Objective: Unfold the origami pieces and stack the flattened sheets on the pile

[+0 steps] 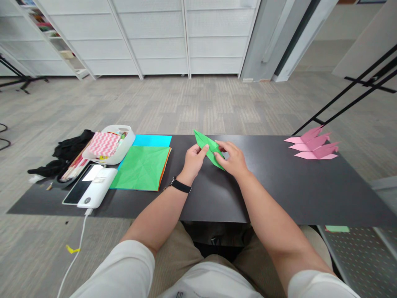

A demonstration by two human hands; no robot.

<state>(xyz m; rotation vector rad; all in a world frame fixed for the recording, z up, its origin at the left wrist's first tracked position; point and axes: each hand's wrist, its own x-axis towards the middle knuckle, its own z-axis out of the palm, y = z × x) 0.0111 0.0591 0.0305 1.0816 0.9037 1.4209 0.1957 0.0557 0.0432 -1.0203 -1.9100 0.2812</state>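
Observation:
A folded green paper piece (208, 145), long and pointed at both ends, lies slanted on the black table (279, 186). My left hand (194, 160), a black watch on its wrist, pinches the piece near its middle from the left. My right hand (233, 158) presses its lower right half, fingers curled on the paper. Both hands are closed on the same piece.
A stack of coloured sheets, green on top (141, 167), lies to the left. Further left are a white tray with patterned paper (108, 145), a phone and white power bank (93, 186) and a black cloth (70, 149). Folded pink paper shapes (313, 147) sit far right.

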